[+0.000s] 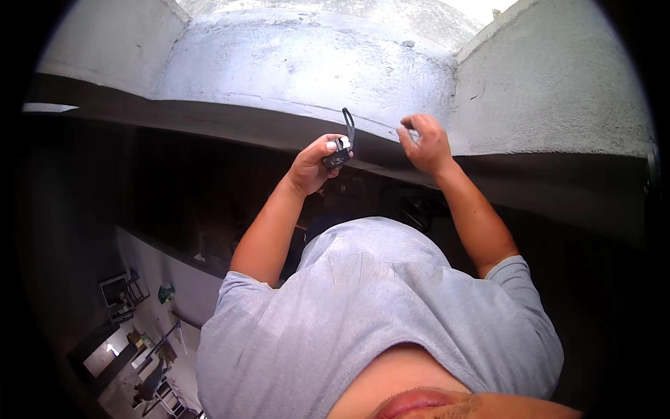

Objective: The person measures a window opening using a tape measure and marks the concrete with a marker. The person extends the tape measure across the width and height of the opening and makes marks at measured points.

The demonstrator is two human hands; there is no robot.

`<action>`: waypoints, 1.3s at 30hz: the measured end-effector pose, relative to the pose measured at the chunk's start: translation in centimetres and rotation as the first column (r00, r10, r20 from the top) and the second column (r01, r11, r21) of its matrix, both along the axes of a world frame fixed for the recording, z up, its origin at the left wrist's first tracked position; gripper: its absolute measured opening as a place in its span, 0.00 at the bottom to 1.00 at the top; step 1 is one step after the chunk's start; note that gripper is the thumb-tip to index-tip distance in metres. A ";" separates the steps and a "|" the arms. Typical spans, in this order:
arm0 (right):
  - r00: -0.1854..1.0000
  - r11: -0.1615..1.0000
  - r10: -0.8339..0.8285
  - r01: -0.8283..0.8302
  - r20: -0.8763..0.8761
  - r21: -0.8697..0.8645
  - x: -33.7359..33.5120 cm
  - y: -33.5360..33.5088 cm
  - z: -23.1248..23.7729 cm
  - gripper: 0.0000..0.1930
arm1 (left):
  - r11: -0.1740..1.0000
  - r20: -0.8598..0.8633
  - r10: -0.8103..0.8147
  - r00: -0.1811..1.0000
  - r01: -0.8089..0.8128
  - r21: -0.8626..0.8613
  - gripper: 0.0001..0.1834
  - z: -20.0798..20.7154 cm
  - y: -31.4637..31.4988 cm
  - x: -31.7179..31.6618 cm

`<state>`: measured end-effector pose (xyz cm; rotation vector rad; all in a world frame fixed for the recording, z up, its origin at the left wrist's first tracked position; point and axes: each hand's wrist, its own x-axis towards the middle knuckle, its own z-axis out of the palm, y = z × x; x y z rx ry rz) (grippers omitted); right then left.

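Observation:
My left hand is closed around a small black handheld device with a pale, whitish part at its top. The thumb lies against that pale part. A dark looped wrist strap sticks up from the device, in front of the wall's lower edge; its exact kind cannot be told. To the right, my right hand is raised near the edge of the grey ledge. Its fingers are bent, with a gap between thumb and forefinger, and nothing shows between them. The two hands are apart.
Rough grey plastered walls rise at the right and left of the ledge. Below the ledge the space is very dark. Far at the lower left, a lit area holds a frame-like piece of furniture and assorted items.

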<state>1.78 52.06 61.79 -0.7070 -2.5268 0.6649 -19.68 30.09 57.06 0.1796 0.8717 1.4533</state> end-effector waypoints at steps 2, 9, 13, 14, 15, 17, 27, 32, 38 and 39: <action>0.995 0.992 -0.050 0.040 0.082 0.120 -1.7 1.7 -3.0 0.17 | 0.996 -0.098 -0.041 0.994 0.034 -0.080 0.24 -4.2 -3.7 -1.1; 0.954 0.939 -0.144 0.048 0.262 0.341 -1.9 1.2 -10.9 0.31 | 0.835 -0.146 0.192 0.970 -0.240 -0.496 0.26 -13.6 -17.4 -0.3; 0.956 0.921 -0.112 -0.002 0.270 0.390 -2.0 1.3 -11.2 0.31 | 0.671 -0.288 0.134 0.948 -0.300 -0.678 0.33 -22.5 -24.1 2.0; 0.959 0.921 -0.099 -0.013 0.266 0.390 -2.0 1.5 -11.3 0.31 | 0.637 -0.297 0.099 0.950 -0.290 -0.715 0.34 -24.7 -25.5 2.7; 0.962 0.921 -0.089 -0.019 0.259 0.388 -2.2 1.6 -11.5 0.31 | 0.600 -0.307 0.059 0.950 -0.280 -0.749 0.34 -26.7 -26.4 3.0; 0.966 0.921 -0.072 -0.031 0.249 0.387 -2.7 1.9 -11.5 0.30 | 0.514 -0.348 0.004 0.938 -0.300 -0.803 0.37 -30.7 -27.5 4.0; 0.969 0.898 -0.048 -0.064 0.242 0.435 -2.3 1.7 -12.3 0.28 | 0.432 -0.363 -0.115 0.925 -0.283 -0.856 0.33 -47.2 -33.0 6.2; 0.970 0.914 0.027 -0.123 0.242 0.387 -0.5 2.5 -13.1 0.32 | 0.438 -0.477 -0.258 0.840 -0.338 -0.833 0.31 -55.9 -35.9 6.2; 0.959 0.876 0.144 -0.239 0.245 0.419 0.8 3.7 -13.9 0.32 | 0.476 -0.378 -0.103 0.920 -0.288 -0.831 0.33 -56.3 -33.8 5.3; 0.956 0.863 0.169 -0.260 0.239 0.433 0.8 4.1 -14.0 0.32 | 0.501 -0.380 -0.048 0.924 -0.307 -0.809 0.33 -56.5 -33.2 5.1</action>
